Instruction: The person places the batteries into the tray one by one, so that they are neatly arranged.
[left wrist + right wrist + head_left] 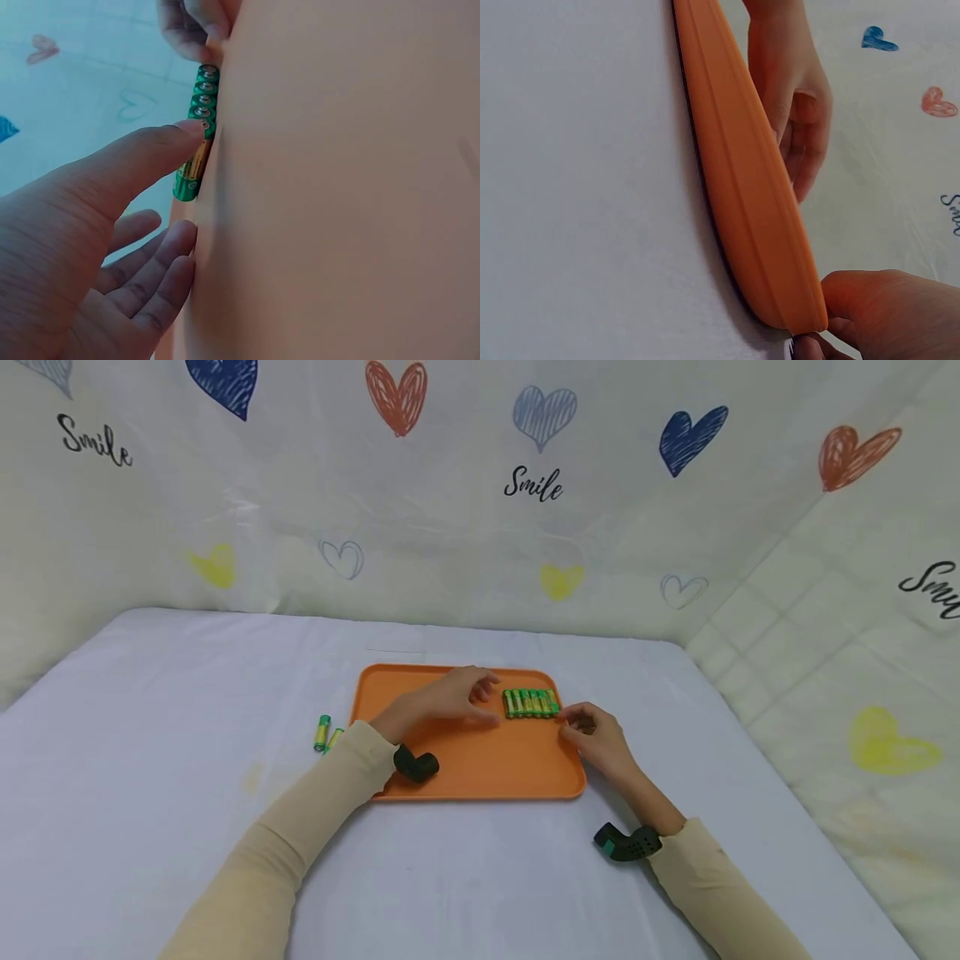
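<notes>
Several green and yellow batteries (531,703) stand side by side in a row in the right part of an orange tray (480,777); the rightmost leans slightly. My left hand (457,695) hovers over the tray just left of the row, thumb and fingers spread, holding nothing. In the left wrist view its thumb (154,154) overlaps the nearest battery (189,176); contact is unclear. At the tray's right rim is my right hand (596,739), fingers loosely bent, fingertips by the row's right end. Nothing shows between its thumb and fingers.
Two more batteries lie on the white-covered table (480,877) left of the tray: one battery (322,732) in full view, another battery (335,739) partly behind the left forearm. A white curtain (450,510) printed with hearts hangs behind and to the right.
</notes>
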A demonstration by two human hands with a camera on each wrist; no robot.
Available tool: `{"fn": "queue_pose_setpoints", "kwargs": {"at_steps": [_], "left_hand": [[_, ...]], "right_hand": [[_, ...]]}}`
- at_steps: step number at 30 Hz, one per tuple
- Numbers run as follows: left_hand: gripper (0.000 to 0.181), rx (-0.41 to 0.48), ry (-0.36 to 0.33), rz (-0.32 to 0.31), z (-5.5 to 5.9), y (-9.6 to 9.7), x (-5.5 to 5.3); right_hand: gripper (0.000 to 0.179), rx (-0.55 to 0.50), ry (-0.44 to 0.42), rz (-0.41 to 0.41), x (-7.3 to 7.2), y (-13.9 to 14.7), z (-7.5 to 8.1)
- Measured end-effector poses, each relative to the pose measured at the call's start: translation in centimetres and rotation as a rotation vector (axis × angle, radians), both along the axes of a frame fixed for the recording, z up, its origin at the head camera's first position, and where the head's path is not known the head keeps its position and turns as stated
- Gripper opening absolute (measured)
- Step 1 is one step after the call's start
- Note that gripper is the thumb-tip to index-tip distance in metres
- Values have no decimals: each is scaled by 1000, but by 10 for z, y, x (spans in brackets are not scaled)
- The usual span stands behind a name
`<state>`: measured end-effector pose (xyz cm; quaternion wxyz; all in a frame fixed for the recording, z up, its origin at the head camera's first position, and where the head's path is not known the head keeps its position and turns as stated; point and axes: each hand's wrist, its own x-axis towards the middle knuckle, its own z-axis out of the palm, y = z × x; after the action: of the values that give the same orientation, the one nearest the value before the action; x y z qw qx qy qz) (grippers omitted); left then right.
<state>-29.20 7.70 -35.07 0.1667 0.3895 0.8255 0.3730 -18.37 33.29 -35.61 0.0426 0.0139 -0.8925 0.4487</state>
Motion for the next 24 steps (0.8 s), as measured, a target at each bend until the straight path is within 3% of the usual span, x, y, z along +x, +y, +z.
{"fn": "queue_pose_setpoints", "kwargs": {"at_steps": [13, 24], "left_hand": [[46, 89, 53, 29, 11, -18, 13], [42, 112, 92, 39, 22, -39, 26]], "right_hand": [[23, 44, -4, -16, -3, 1, -5], [25, 79, 10, 3, -2, -1, -1]]}}
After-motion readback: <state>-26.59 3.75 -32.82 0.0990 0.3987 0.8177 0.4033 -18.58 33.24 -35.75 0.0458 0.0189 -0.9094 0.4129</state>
